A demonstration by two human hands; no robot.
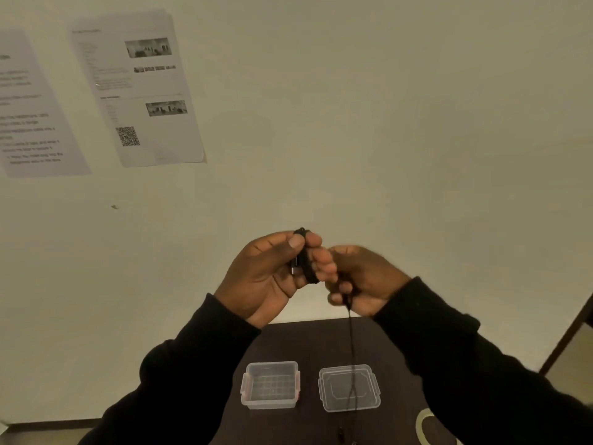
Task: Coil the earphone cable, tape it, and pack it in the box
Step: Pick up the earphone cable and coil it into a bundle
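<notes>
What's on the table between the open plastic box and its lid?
Nothing: in the head view, only bare dark table separates the box from the lid.

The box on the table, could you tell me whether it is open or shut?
Open. The box stands with no cover and looks empty, its ribbed floor showing; the lid lies flat beside it.

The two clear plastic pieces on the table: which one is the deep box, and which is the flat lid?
The box is the left piece: it has tall walls and an open top. The lid, to its right, lies flat, and the hanging earphone cable crosses in front of it.
</notes>
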